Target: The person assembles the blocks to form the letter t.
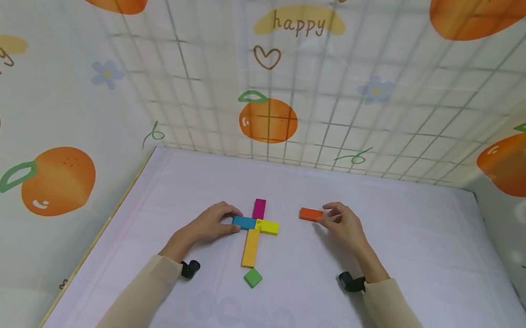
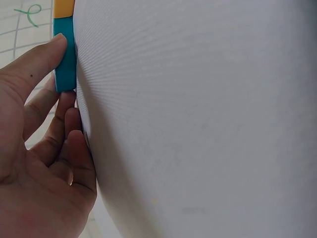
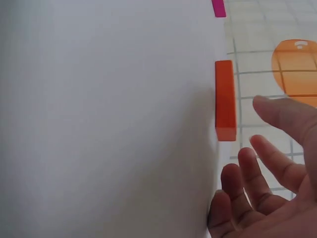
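Observation:
My left hand holds a blue block between thumb and fingers; in the left wrist view the thumb lies along the blue block's side. The blue block lies flat, its right end against a yellow block. Above their meeting point stands a magenta block, and below it a longer amber block. A green square block sits at the amber one's lower end, turned like a diamond. My right hand is at the right end of an orange-red block, thumb and fingers spread apart beside it.
All the blocks lie on a white-covered table. A curtain printed with oranges, hearts and flowers hangs behind and at both sides, with a wire grid showing through at the back. Dark wrist cameras sit at both sleeve cuffs.

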